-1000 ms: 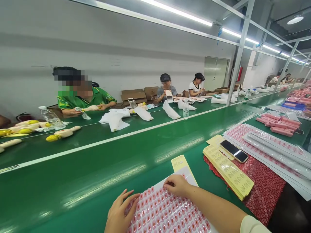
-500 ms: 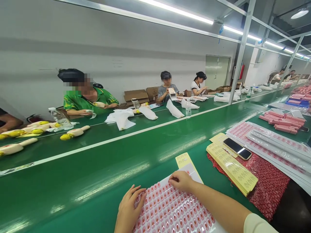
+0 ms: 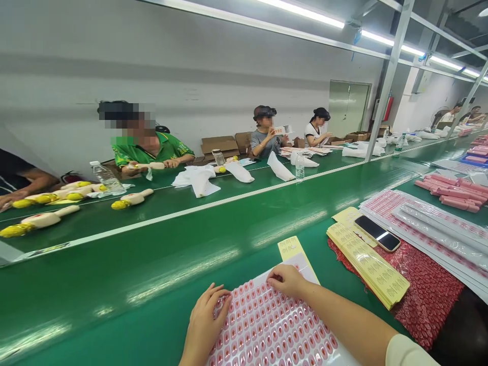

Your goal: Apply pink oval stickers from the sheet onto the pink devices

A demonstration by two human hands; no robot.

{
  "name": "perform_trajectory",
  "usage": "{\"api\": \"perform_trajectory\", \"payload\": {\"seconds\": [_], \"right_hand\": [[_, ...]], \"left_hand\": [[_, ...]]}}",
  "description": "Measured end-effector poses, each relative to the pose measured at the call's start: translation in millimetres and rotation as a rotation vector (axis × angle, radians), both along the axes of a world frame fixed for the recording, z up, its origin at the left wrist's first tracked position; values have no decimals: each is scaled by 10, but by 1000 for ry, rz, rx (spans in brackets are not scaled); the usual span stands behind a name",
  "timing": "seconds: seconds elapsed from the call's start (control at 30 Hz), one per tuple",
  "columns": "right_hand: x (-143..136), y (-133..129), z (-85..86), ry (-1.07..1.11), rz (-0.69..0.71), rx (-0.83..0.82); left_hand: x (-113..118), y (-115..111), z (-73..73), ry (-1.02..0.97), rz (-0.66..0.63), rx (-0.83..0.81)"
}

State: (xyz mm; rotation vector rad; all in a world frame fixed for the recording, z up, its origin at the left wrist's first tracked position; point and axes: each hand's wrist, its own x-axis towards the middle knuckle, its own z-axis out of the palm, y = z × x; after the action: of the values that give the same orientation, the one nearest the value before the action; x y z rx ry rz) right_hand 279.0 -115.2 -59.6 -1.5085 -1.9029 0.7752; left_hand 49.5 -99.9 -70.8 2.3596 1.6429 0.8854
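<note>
A sheet of pink oval stickers, each with a small red mark, lies on the green work surface in front of me. My left hand rests on its left edge, fingers stretched and thumb apart on the stickers. At the top row my right hand has its fingers pinched together against the sheet; their tips hide whatever is between them. Partly under the sheet's far corner is a yellow label sheet.
To the right, a stack of yellow label sheets and a phone lie on red bubble wrap. Beyond are more sticker sheets and pink boxes. Co-workers sit across the green belt, among bottle-shaped items with yellow tops.
The view has shifted slightly left, so the scene sits further right. Both my hands stay at nearly the same spots on the sheet. A co-worker opposite has turned a white box.
</note>
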Motion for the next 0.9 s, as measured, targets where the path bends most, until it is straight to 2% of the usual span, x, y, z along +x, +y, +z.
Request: {"api": "perform_trajectory", "payload": {"seconds": [0.4, 0.63, 0.9], "right_hand": [[-11, -11, 22, -19, 16, 11], [-11, -24, 30, -20, 16, 10], [8, -28, 35, -34, 6, -6]], "left_hand": [[-29, 13, -46, -6, -27, 40], [-12, -19, 6, -17, -3, -56], [14, -20, 2, -52, 1, -84]]}}
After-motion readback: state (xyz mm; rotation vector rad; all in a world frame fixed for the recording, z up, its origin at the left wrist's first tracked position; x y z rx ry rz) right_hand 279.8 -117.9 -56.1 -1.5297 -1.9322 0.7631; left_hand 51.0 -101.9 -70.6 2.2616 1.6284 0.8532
